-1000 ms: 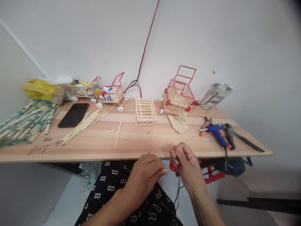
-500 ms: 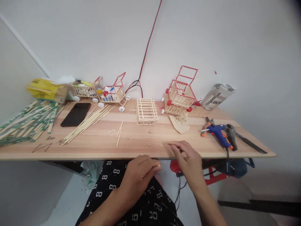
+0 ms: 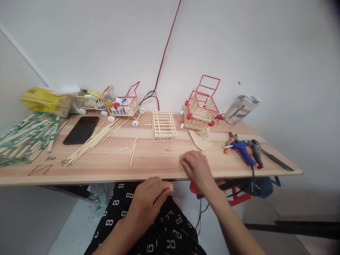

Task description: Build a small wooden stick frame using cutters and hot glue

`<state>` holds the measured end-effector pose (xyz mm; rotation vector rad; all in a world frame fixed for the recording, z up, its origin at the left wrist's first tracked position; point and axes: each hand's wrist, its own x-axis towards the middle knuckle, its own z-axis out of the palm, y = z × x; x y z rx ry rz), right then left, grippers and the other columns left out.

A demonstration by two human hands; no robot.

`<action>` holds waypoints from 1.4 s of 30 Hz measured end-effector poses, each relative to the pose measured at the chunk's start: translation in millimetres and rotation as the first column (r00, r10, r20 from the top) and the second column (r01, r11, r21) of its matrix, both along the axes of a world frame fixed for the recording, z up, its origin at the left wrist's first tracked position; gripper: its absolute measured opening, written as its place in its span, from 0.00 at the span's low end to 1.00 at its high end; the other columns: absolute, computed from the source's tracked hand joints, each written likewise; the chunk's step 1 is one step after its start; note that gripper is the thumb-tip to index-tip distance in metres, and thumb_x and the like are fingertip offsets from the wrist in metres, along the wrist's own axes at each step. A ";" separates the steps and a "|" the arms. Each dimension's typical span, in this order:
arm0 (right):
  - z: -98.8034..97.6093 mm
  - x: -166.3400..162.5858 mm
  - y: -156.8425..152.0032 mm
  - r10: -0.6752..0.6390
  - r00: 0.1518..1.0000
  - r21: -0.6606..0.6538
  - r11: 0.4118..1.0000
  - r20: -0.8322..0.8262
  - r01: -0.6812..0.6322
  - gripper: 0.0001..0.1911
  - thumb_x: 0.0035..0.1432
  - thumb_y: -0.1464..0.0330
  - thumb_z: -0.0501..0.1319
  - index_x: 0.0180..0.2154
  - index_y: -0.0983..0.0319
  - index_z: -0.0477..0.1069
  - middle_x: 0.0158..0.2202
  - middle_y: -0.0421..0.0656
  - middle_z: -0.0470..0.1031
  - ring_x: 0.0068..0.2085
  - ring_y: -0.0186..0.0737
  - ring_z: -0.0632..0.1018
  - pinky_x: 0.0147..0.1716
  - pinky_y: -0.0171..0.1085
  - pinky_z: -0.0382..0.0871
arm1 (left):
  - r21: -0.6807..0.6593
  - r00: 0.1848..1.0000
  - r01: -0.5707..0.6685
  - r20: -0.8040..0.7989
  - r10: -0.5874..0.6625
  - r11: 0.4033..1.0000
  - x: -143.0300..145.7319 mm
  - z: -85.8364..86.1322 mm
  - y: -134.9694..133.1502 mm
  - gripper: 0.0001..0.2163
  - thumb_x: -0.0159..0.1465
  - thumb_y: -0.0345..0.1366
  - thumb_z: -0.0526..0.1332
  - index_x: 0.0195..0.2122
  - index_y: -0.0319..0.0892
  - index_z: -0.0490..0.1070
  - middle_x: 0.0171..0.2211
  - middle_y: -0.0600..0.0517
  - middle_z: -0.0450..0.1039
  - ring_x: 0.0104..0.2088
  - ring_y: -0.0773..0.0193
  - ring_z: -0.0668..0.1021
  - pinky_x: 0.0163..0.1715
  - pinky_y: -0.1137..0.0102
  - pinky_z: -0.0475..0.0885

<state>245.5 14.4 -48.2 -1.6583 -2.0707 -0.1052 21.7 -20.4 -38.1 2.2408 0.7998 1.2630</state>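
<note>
My left hand (image 3: 151,197) is over my lap, just in front of the table edge. Its thumb and fingers are pressed together; anything between them is too small or hidden to make out. My right hand (image 3: 197,169) is low over the front of the table, slightly blurred. Its fingers are curled together and pointing left, and what may be inside them is hidden. Beyond the hands sits a small slatted stick crate (image 3: 164,127). A few short thin sticks (image 3: 133,153) lie to its front left.
Long sticks (image 3: 92,143), a black phone (image 3: 81,130) and wrapped chopsticks (image 3: 29,140) lie left. Behind are small stick carts (image 3: 123,106) and a red-trimmed cart (image 3: 203,106). Crumpled paper (image 3: 200,138), a blue glue gun (image 3: 244,150), pliers (image 3: 256,152) and a bag (image 3: 240,109) are right.
My right hand has moved left and a little farther over the table, with its fingers curled more. My left hand keeps its pinch. The view has shifted slightly.
</note>
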 end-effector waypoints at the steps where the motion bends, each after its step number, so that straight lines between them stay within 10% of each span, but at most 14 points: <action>1: -0.1 17.2 -1.3 -0.051 0.999 0.013 0.999 0.014 0.050 0.06 0.60 0.70 0.57 0.33 0.61 0.72 0.37 0.46 0.74 0.40 0.45 0.70 0.42 0.43 0.61 | -0.001 1.000 0.002 0.006 -0.002 1.000 -0.2 0.1 0.2 0.05 0.65 0.28 0.58 0.37 0.39 0.73 0.29 0.52 0.74 0.30 0.68 0.75 0.32 0.75 0.69; 5: 9.7 55.2 -15.4 -0.212 0.975 0.127 0.967 -0.071 0.220 0.10 0.61 0.69 0.53 0.38 0.62 0.73 0.38 0.49 0.75 0.42 0.47 0.73 0.43 0.45 0.64 | -0.010 1.000 0.012 -0.001 -0.012 1.000 1.6 2.0 1.3 0.05 0.65 0.29 0.57 0.36 0.40 0.73 0.29 0.52 0.75 0.30 0.68 0.75 0.32 0.75 0.69; 13: 3.3 16.3 -42.1 0.010 0.968 -0.001 1.000 -0.250 -0.011 0.14 0.65 0.68 0.51 0.45 0.60 0.73 0.46 0.49 0.75 0.48 0.45 0.73 0.50 0.48 0.66 | -0.023 1.000 0.003 0.001 -0.003 1.000 0.8 6.3 4.0 0.06 0.64 0.28 0.58 0.38 0.41 0.73 0.30 0.52 0.76 0.30 0.69 0.77 0.33 0.77 0.70; 21: 18.6 28.9 -46.3 -0.128 0.923 -0.016 0.991 -0.363 0.131 0.14 0.65 0.65 0.49 0.32 0.62 0.70 0.32 0.45 0.73 0.36 0.41 0.74 0.39 0.40 0.67 | -0.216 0.998 0.035 0.067 -0.021 0.976 3.1 8.3 10.4 0.08 0.65 0.29 0.56 0.39 0.44 0.74 0.33 0.53 0.75 0.34 0.68 0.77 0.35 0.76 0.70; 30: 39.0 -34.2 -76.2 0.040 0.691 -0.162 0.961 -0.722 -0.225 0.06 0.58 0.70 0.60 0.39 0.59 0.72 0.35 0.40 0.72 0.38 0.35 0.74 0.39 0.34 0.66 | -0.729 0.889 0.436 0.440 -0.128 0.527 26.4 23.4 13.0 0.09 0.62 0.36 0.59 0.33 0.43 0.56 0.18 0.59 0.71 0.20 0.69 0.72 0.27 0.74 0.66; 42: 37.4 -42.5 -74.7 -0.045 0.568 -0.228 0.940 -0.822 -0.255 0.03 0.58 0.68 0.61 0.34 0.61 0.71 0.32 0.38 0.73 0.35 0.34 0.74 0.37 0.32 0.67 | -0.721 0.764 0.644 0.593 -0.254 0.254 29.9 15.5 13.8 0.11 0.64 0.40 0.58 0.33 0.43 0.55 0.17 0.55 0.74 0.17 0.69 0.73 0.24 0.74 0.65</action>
